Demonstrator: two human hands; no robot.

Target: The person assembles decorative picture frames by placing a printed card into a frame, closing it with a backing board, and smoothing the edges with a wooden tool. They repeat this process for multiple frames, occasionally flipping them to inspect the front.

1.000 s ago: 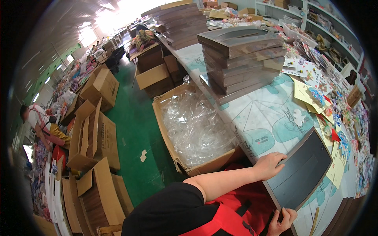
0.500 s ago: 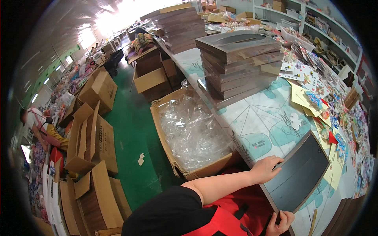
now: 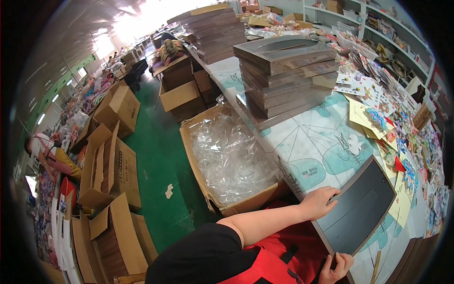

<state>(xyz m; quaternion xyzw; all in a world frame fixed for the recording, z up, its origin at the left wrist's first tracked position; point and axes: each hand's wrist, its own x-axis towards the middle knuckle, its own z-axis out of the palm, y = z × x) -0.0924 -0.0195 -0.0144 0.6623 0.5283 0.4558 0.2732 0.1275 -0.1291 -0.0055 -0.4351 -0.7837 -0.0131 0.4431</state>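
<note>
A flat dark panel with a raised brown rim, like a shallow frame-shaped box (image 3: 360, 213), lies tilted across the near right of the table. On its left side my left hand (image 3: 320, 203) is closed over the rim, fingers curled inward. My right hand (image 3: 336, 269) pinches the near edge with thumb and fingers, partly cut off by the lower border. The panel's inner face is black and glossy with faint light streaks. Beyond it stands a stack of similar brown-edged boxes (image 3: 288, 85) with shiny, clear film on them.
Left of the table, a cardboard box (image 3: 193, 149) holds crumpled clear plastic. Another stack of boxes (image 3: 220, 40) stands farther back. Yellow cards (image 3: 363, 118) and colourful small items crowd the right side. Open cartons (image 3: 113, 170) line the green floor, near a person (image 3: 47, 154) bending at far left.
Both hands and the shallow box look almost unchanged. The person at far left has shifted slightly, and the whole view has moved a little.
</note>
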